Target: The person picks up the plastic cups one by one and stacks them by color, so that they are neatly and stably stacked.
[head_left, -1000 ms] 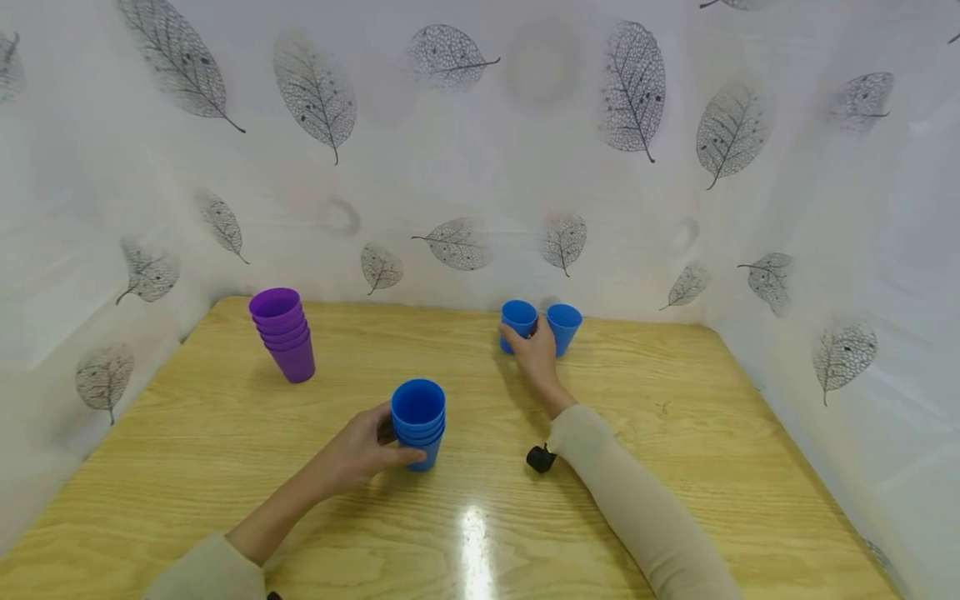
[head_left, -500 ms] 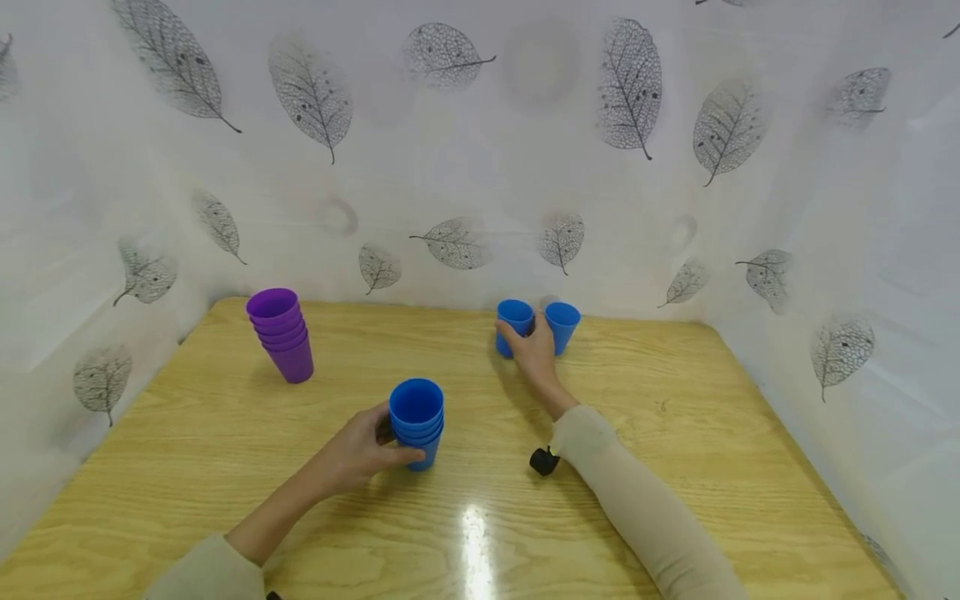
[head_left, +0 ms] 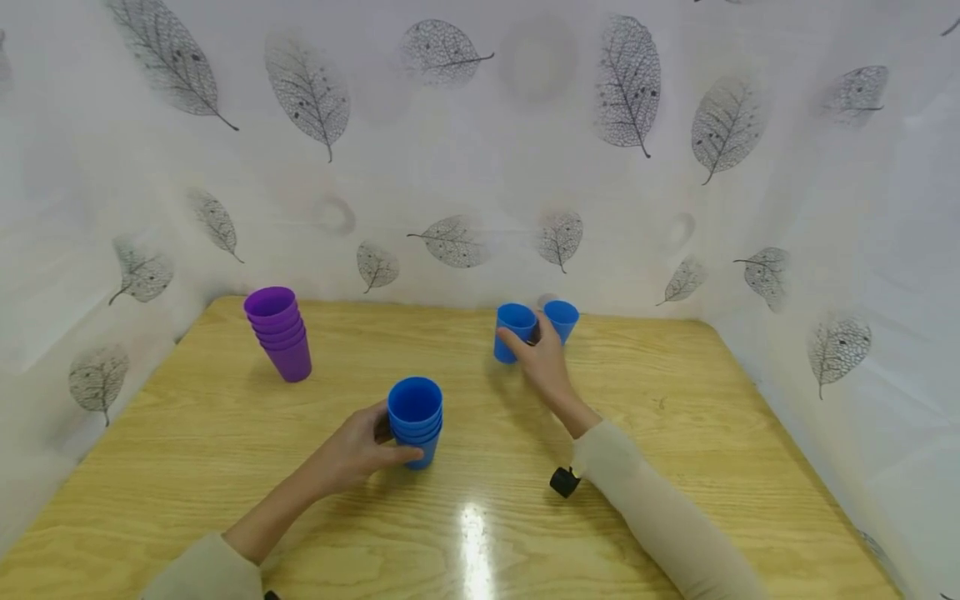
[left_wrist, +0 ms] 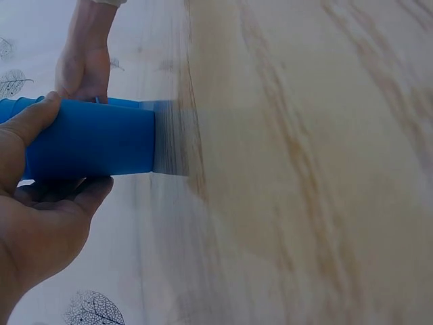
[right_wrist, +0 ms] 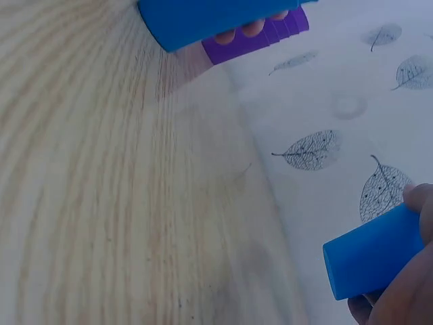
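Note:
My left hand (head_left: 356,452) grips a stack of several blue plastic cups (head_left: 416,408) near the table's middle, thumb on the near side and fingers behind. The stack stands upright, its base close over the wood. Farther back, my right hand (head_left: 549,367) holds a single blue cup (head_left: 516,319) between thumb and fingers. In the right wrist view this held cup (right_wrist: 369,254) appears raised off the table. Just right of it, another blue cup (head_left: 562,316) stands near the back edge, partly hidden by my right fingers.
A leaning-looking stack of purple cups (head_left: 279,333) stands at the back left. The wooden table (head_left: 675,467) ends against a pale curtain (head_left: 465,150) with a leaf print. A small black device (head_left: 564,482) hangs at the right cuff.
My right hand has drawn the single blue cup slightly toward me, away from the cup beside it. My left hand and its stack have stayed in place.

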`<state>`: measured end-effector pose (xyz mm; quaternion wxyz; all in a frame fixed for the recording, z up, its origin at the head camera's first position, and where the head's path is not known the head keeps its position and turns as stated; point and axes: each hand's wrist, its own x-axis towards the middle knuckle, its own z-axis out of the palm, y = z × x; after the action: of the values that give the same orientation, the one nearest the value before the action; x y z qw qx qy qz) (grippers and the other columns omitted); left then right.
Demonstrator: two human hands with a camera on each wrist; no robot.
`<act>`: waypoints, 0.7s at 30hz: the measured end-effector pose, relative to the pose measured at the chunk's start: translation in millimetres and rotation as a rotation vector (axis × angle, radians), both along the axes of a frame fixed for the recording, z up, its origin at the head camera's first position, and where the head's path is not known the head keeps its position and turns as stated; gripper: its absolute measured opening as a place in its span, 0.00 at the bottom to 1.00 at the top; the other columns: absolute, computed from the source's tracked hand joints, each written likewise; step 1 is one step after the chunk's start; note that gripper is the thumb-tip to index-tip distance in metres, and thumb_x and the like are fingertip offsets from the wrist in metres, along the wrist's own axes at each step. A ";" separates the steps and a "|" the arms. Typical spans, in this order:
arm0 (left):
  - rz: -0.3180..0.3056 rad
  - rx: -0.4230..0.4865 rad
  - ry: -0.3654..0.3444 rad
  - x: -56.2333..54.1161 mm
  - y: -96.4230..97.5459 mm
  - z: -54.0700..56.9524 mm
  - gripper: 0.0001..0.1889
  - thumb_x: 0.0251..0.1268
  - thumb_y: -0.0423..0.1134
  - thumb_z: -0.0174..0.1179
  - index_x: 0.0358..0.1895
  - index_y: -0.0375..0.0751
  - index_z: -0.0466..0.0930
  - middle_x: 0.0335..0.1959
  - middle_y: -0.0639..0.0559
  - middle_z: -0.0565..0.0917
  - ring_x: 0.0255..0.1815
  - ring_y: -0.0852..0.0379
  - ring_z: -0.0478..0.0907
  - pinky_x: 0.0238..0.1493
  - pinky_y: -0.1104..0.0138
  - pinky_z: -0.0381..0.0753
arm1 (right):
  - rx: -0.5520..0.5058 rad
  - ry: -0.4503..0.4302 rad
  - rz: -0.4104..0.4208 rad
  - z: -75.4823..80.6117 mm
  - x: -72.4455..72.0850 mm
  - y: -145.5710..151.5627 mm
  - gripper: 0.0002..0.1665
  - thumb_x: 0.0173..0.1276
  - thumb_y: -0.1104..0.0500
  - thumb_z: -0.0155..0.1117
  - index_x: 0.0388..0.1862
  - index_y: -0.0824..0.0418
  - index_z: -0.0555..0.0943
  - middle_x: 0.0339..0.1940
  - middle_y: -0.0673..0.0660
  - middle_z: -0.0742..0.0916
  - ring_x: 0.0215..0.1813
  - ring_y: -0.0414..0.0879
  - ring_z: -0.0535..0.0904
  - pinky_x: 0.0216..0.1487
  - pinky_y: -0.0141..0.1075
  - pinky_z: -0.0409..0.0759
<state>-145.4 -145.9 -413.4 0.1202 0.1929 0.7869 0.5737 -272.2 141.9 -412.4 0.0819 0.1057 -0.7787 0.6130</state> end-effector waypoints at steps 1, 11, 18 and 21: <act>-0.001 0.000 0.003 -0.2 0.2 0.1 0.37 0.66 0.36 0.72 0.72 0.23 0.65 0.65 0.30 0.77 0.69 0.31 0.72 0.71 0.42 0.71 | -0.003 0.003 0.013 1.9 2.6 1.3 0.34 0.74 0.52 0.70 0.70 0.66 0.70 0.62 0.64 0.82 0.65 0.56 0.78 0.70 0.50 0.76; -0.009 -0.008 0.004 -2.1 -0.4 -0.7 0.36 0.67 0.37 0.71 0.72 0.24 0.65 0.66 0.31 0.77 0.70 0.32 0.72 0.71 0.42 0.72 | -0.011 -0.006 0.132 18.2 32.0 9.9 0.32 0.75 0.56 0.69 0.71 0.65 0.70 0.66 0.65 0.81 0.69 0.58 0.77 0.71 0.55 0.75; -0.002 -0.018 0.000 -1.3 0.0 0.4 0.37 0.66 0.37 0.72 0.72 0.24 0.65 0.65 0.30 0.77 0.69 0.31 0.72 0.71 0.42 0.72 | 0.033 -0.006 0.169 27.8 54.6 16.0 0.35 0.75 0.56 0.69 0.74 0.63 0.68 0.67 0.64 0.80 0.69 0.59 0.77 0.70 0.56 0.76; -0.004 -0.017 -0.001 -1.1 -0.2 0.4 0.37 0.66 0.37 0.72 0.72 0.24 0.65 0.66 0.30 0.77 0.70 0.31 0.72 0.71 0.42 0.72 | 0.055 -0.002 0.188 33.5 63.7 18.7 0.36 0.75 0.55 0.69 0.76 0.61 0.67 0.68 0.63 0.80 0.69 0.58 0.77 0.69 0.56 0.77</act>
<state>-146.4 -146.1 -413.0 0.1232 0.1931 0.7915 0.5666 -208.5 160.6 -379.0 0.0203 0.1799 -0.7818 0.5966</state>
